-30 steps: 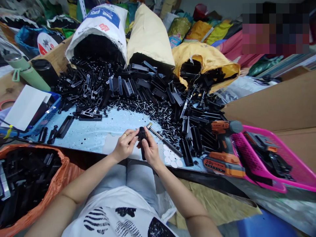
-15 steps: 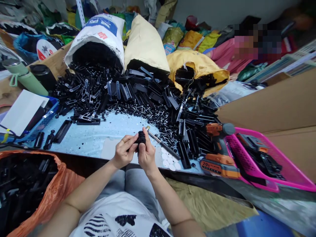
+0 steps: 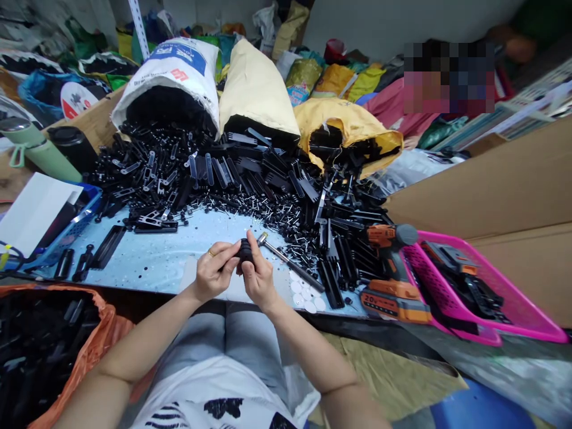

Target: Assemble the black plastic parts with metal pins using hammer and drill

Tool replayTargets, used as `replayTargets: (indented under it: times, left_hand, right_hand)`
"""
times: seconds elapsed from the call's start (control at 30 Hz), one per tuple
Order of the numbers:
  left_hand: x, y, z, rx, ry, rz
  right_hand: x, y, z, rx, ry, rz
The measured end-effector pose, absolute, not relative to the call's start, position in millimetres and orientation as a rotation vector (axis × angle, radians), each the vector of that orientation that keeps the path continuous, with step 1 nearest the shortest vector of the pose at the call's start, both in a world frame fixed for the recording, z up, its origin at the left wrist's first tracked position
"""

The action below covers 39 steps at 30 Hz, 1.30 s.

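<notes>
A small black ridged piece (image 3: 245, 250) is held between my two hands, above the front of the blue-topped table. The fingertips and thumb of my left hand (image 3: 213, 271), which has a ring on one finger, pinch it from the left. On its other side my right hand (image 3: 260, 280) grips it, with the index finger pointing up along the edge. My fingers cover its lower part. Just right of my right hand lies a hammer (image 3: 290, 262) with a dark handle. Several white discs (image 3: 308, 293) are spread beside the handle.
Black plastic parts (image 3: 196, 173) and loose screws (image 3: 286, 217) form a heap behind my hands. An orange cordless drill (image 3: 393, 274) and a pink basket (image 3: 531, 310) stand at right. An orange sack (image 3: 100, 333) is at lower left. A person's pink sleeve (image 3: 393, 104) shows far back.
The view has shifted slightly, so the hands and table appear a little further left. Both hands still hold the black ridged piece, which is now turned a bit and shows more of its ridges.
</notes>
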<state>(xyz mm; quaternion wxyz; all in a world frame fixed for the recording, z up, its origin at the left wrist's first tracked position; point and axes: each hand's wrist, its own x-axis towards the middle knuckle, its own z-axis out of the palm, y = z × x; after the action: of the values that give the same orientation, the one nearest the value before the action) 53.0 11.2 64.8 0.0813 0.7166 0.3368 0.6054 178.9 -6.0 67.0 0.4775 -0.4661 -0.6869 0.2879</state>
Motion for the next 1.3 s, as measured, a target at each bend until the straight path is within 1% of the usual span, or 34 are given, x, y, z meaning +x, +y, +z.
replayTargets:
  times: [0.17,0.3,0.5,0.57,0.67,0.77,0.87,0.93,1.0,1.07,1.17,1.23,1.3]
  left_hand:
    - [53.4,11.0,66.6,2.016,1.128,1.875]
    - [43.9,16.8,67.2,2.123,1.008,1.738]
    - [36.7,24.5,60.0,2.064,0.982,1.644]
    - [39.3,22.3,49.1,1.962,1.054,1.541]
    - [44.8,13.5,22.7,1.618,1.2,1.248]
    - [45.2,-0.7,-10.1,1.197,1.314,1.125]
    - [35.5,-15.9,-35.9,1.033,1.412,1.124]
    - [25.8,-22.8,-42.7,1.204,1.501,1.044]
    - [18.2,-24.1,-40.6,1.574,1.628,0.971]
    - [17.0,-18.9,-32.8,2.005,1.648,0.905]
    - [28.5,-3.3,-21.4,2.481,1.333,0.629]
    - [39.5,7.9,-17.9,2.623,1.131,0.357]
    - [46.6,16.7,-16.8,2.68,1.06,0.144]
  right_hand:
    - [170.8,-5.0,62.5,-1.159,-1.641,0.637]
    - [169.2,-2.2,55.0,-1.085,-1.639,0.66]
    - [172.7,3.8,47.9,-1.101,-1.655,0.713]
    - [176.2,6.4,43.1,-1.139,-1.696,0.784]
    - [189.4,11.7,31.9,-1.258,-1.892,0.861]
    - [219.1,22.9,23.4,-1.418,-2.118,0.718]
    - [268.7,48.0,29.9,-1.59,-2.2,0.386]
    - [309.1,72.7,43.7,-1.743,-2.227,0.087]
    - [349.6,99.4,59.9,-1.917,-2.257,-0.22]
    - [384.4,123.1,72.4,-2.037,-2.323,-0.466]
    - [417.8,145.8,78.9,-2.032,-2.517,-0.593]
    - [427.7,152.6,78.4,-1.987,-2.612,-0.576]
    - [430.8,154.7,79.3,-1.944,-2.667,-0.57]
